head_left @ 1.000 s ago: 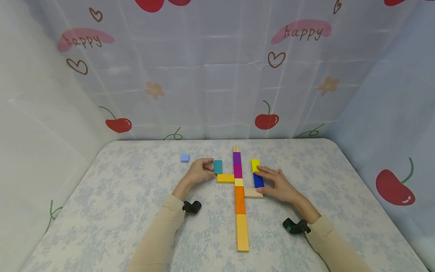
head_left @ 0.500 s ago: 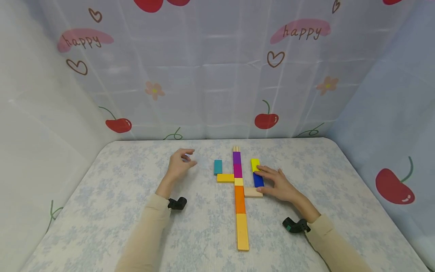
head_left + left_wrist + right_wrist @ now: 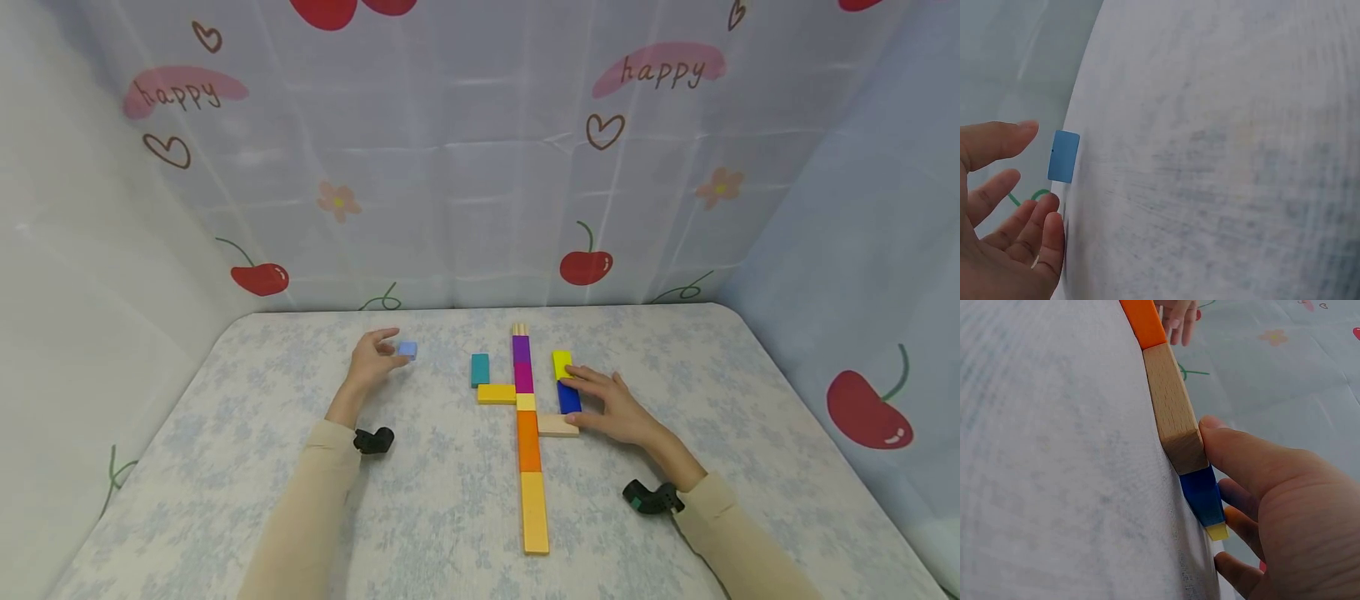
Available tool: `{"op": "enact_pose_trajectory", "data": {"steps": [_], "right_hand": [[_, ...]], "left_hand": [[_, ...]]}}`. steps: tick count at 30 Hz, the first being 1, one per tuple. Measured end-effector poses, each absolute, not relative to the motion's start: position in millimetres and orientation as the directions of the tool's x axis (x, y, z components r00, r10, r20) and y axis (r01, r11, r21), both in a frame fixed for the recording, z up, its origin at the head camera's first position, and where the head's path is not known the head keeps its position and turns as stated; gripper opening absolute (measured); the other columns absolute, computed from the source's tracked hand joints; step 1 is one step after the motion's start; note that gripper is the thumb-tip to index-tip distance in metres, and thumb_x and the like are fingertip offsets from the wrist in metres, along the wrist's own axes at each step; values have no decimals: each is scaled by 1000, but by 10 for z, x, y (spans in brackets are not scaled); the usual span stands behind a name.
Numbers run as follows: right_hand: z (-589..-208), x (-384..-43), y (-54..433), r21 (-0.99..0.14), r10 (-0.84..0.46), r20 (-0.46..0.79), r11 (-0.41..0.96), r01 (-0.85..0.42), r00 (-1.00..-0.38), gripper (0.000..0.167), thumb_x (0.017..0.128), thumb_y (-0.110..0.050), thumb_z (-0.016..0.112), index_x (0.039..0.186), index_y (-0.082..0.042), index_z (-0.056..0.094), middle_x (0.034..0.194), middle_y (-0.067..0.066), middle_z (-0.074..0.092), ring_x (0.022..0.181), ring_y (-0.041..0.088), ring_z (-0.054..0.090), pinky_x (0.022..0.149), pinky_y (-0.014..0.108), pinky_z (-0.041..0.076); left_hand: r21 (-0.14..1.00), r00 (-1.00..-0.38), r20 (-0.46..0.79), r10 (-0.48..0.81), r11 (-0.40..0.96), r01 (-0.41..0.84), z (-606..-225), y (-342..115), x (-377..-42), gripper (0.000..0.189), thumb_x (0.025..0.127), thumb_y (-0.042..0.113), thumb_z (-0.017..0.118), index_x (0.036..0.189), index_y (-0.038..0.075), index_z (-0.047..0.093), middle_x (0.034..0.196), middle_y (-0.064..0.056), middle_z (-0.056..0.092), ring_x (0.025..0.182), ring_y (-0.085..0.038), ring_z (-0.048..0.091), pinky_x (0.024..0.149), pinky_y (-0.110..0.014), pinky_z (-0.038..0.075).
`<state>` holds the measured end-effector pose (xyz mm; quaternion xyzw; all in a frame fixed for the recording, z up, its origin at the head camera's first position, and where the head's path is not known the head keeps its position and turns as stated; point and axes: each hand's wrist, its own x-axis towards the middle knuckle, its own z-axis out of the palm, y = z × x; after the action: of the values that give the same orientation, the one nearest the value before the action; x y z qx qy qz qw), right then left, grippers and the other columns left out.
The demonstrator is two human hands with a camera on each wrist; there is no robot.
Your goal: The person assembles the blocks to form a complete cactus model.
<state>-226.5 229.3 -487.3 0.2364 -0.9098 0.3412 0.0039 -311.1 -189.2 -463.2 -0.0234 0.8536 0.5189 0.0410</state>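
Note:
My left hand (image 3: pixel 372 360) is beside a small light blue block (image 3: pixel 407 350) at the back left, thumb and fingers spread apart. In the left wrist view a gap shows between the thumb and that blue block (image 3: pixel 1064 156). My right hand (image 3: pixel 615 408) rests against the right-hand blocks. Its thumb touches the plain wooden block (image 3: pixel 1175 406), and its fingers lie at the dark blue block (image 3: pixel 569 397) and the yellow block (image 3: pixel 562 364). These blocks extend from a central row with orange (image 3: pixel 528 442) and purple (image 3: pixel 521 350) blocks.
On the row's left side, a golden yellow block (image 3: pixel 497 394) lies crosswise, with a teal block (image 3: pixel 480 370) at its outer end. A longer light orange block (image 3: pixel 535 512) forms the row's near end. Thin pale sticks (image 3: pixel 520 329) top the far end. A printed curtain hangs behind the table.
My left hand has left the teal block and moved left to the light blue block, which it hid half a second ago. The right hand has stayed in place.

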Motion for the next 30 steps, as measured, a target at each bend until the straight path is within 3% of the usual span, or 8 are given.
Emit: {"op": "enact_pose_trajectory", "data": {"steps": [4, 9, 12, 17, 23, 30], "right_hand": [[-4879, -2267, 2294, -615, -426, 168, 660, -432, -889, 59, 85, -29, 76, 136, -7, 58, 151, 21, 41, 142, 45, 29, 108, 78, 0], [-4879, -2270, 2288, -616, -427, 168, 659, -433, -889, 59, 85, -28, 76, 136, -6, 58, 151, 21, 41, 142, 45, 28, 108, 78, -1], [-4874, -2268, 2286, -617, -427, 169, 657, -433, -888, 59, 85, -29, 76, 136, -6, 58, 151, 21, 41, 142, 46, 29, 107, 78, -1], [-4871, -2267, 2284, -620, -426, 169, 655, -432, -889, 59, 84, -28, 77, 136, -6, 58, 151, 21, 41, 142, 46, 29, 107, 78, -1], [-4869, -2263, 2279, -618, -418, 168, 661, -426, -893, 58, 84, -28, 77, 135, -6, 59, 150, 21, 42, 141, 46, 30, 107, 78, 0], [-4862, -2260, 2279, -618, -423, 169, 659, -430, -890, 59, 84, -28, 77, 135, -5, 59, 150, 21, 42, 141, 45, 30, 107, 78, 0]], "left_hand": [[877, -994, -112, 0, 469, -99, -4680, -1908, -3109, 62, 89, 11, 70, 146, 11, 45, 135, -20, 49, 121, -34, 50, 97, -46, 48], [876, -995, -99, 1, 474, -87, -4732, -1907, -3114, 60, 90, 10, 69, 145, 9, 46, 123, -19, 55, 110, -30, 53, 86, -35, 50], [874, -995, -100, 0, 477, -88, -4751, -1899, -3116, 59, 90, 10, 69, 145, 9, 47, 125, -17, 56, 108, -27, 53, 83, -31, 48], [876, -996, -92, 7, 475, -78, -4765, -1886, -3120, 57, 91, 10, 68, 144, 7, 47, 134, -17, 54, 108, -26, 52, 83, -30, 47], [873, -998, -63, 8, 485, -51, -4780, -1872, -3126, 52, 92, 10, 67, 141, 4, 50, 122, -19, 57, 102, -25, 52, 80, -29, 46], [862, -999, -44, -4, 505, -40, -4813, -1868, -3138, 48, 93, 10, 64, 139, 2, 52, 118, -20, 59, 107, -29, 56, 87, -35, 48]]}}
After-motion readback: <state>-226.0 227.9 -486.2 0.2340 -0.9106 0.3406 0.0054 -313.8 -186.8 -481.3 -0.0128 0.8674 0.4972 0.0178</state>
